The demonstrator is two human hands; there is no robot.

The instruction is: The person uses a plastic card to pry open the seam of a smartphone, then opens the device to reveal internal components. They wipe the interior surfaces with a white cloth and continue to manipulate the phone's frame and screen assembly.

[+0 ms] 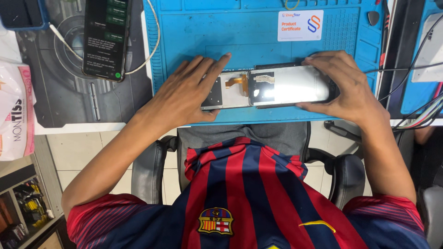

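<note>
- Blue silicone work mat (194,32) covers the surface; on its near edge lies a glossy rectangular phone screen panel (288,85), long axis running left to right.
- Right hand (344,87) is nearer, its fingers curled around the panel's right end, gripping both long edges.
- Left hand (187,90) lies flat, fingers spread, pressing the grey phone frame with orange flex cable (228,90) just left of the panel.

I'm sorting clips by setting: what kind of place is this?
Probably a phone repair bench. A blue repair mat covers the desk, the left hand and right hand hold a detached phone screen with an orange flex cable, and cables trail at the right.
</note>
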